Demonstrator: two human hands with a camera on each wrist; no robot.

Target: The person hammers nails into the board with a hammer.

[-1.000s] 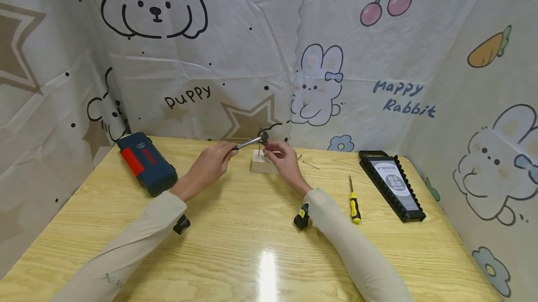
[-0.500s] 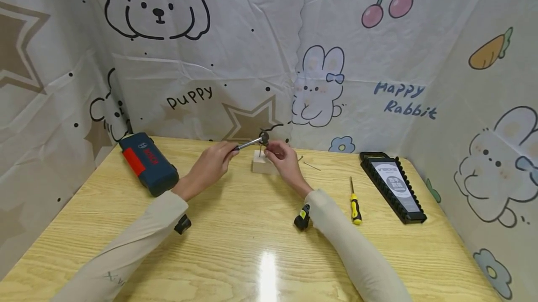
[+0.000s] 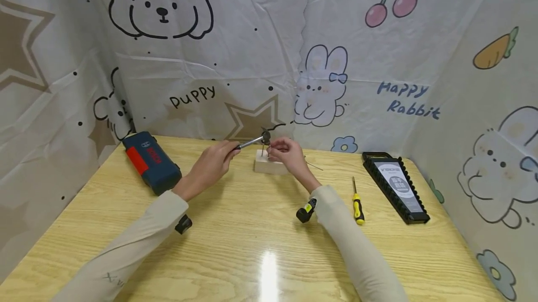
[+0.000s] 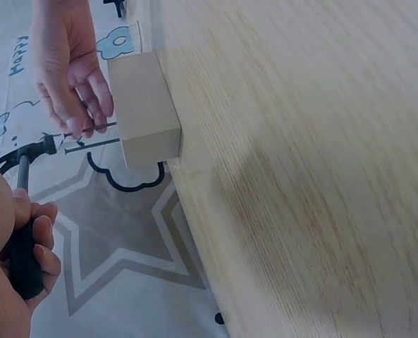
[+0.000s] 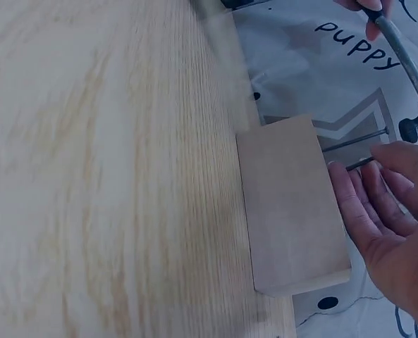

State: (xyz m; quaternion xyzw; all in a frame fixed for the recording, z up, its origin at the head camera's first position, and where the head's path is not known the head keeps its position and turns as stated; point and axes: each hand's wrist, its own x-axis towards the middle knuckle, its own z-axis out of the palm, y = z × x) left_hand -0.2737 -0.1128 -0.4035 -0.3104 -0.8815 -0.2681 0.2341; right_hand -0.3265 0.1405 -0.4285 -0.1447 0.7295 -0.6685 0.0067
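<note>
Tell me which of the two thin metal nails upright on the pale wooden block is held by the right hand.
The nail farther from the left end of the block: the right hand pinches it; the other nail stands outside its grip.

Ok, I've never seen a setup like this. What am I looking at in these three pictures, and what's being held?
There's no machine: these are a person's bare hands. The wide picture comes from a camera on the head, looking forward and down. The other two come from cameras on the wrists, so the table looks tipped sideways there.

The left hand grips a hammer. The right hand pinches one nail at the block; a second nail stands in the block beside it.

Also on the table are a blue case on the left, and a screwdriver and black rack on the right.
</note>
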